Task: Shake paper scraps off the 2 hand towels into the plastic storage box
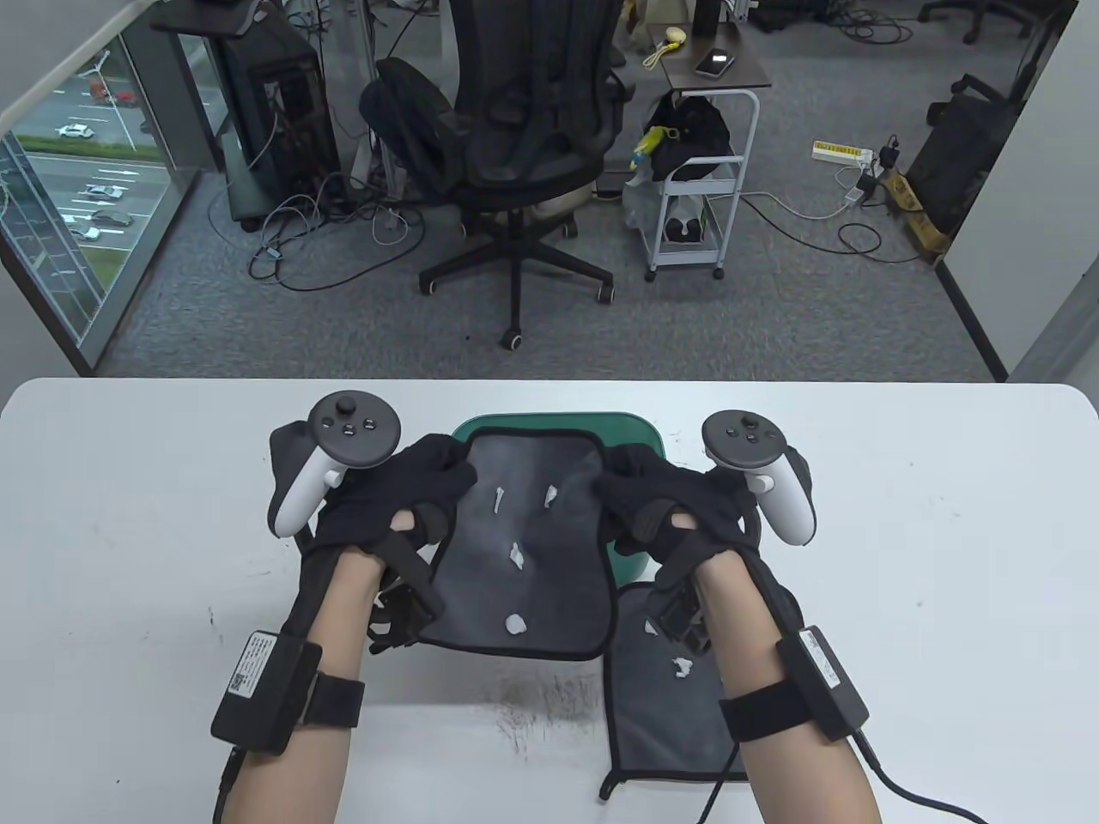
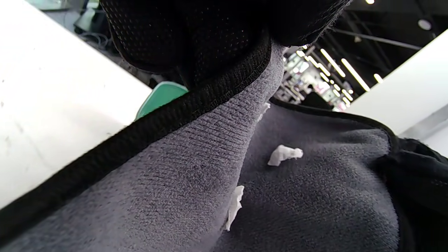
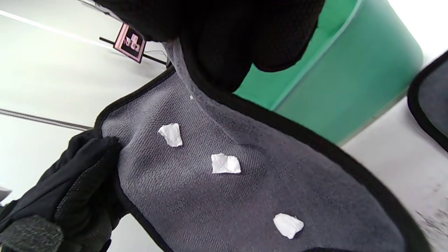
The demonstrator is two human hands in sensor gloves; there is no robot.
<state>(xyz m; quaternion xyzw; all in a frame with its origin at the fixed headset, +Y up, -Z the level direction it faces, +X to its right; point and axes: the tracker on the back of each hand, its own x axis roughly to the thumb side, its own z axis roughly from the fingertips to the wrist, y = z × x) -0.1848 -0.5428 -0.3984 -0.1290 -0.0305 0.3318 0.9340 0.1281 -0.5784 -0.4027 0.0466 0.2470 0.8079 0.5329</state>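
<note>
A grey hand towel (image 1: 524, 558) with black trim is held up over the green plastic storage box (image 1: 549, 422). My left hand (image 1: 434, 476) grips its far left corner and my right hand (image 1: 631, 481) grips its far right corner. Several white paper scraps (image 1: 517, 555) lie on it; they show on the towel (image 2: 315, 196) in the left wrist view and on the towel (image 3: 245, 196) in the right wrist view. A second grey towel (image 1: 661, 695) lies flat on the table under my right forearm, with scraps (image 1: 683, 666) on it.
The white table (image 1: 129, 532) ends just beyond the box. The box wall (image 3: 350, 80) stands close beside the held towel. An office chair (image 1: 524, 146) and a small cart (image 1: 695, 172) stand on the floor behind.
</note>
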